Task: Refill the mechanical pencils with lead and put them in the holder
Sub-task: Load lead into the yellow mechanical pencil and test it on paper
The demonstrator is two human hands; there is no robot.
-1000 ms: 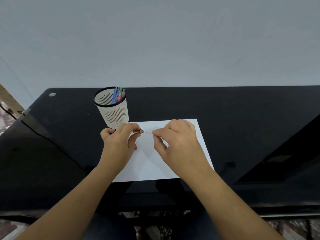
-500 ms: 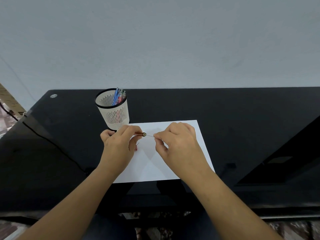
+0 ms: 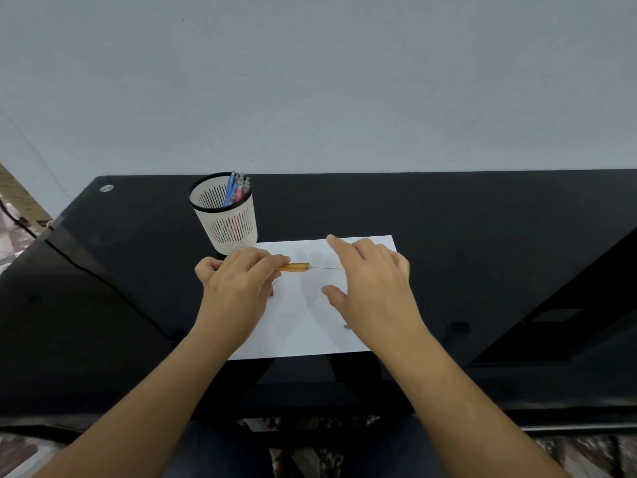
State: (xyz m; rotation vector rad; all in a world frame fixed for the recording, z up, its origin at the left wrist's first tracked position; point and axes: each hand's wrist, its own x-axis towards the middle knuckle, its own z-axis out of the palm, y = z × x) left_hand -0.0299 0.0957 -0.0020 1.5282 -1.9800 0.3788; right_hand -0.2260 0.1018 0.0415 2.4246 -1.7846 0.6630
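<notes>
Some pencils (image 3: pixel 236 189) stand in the holder (image 3: pixel 229 229); the left hand (image 3: pixel 234 288) grips an orange pencil (image 3: pixel 294 267) with lead (image 3: pixel 327 269) sticking out, the right hand (image 3: pixel 375 288) spread, empty.

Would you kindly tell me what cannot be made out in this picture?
Head view:
- orange pencil: rear of barrel hidden in the left hand.
- lead: far end behind the right hand.
- red item on the paper: mostly under the left hand.
- pencils in the holder: too small to count.
</notes>
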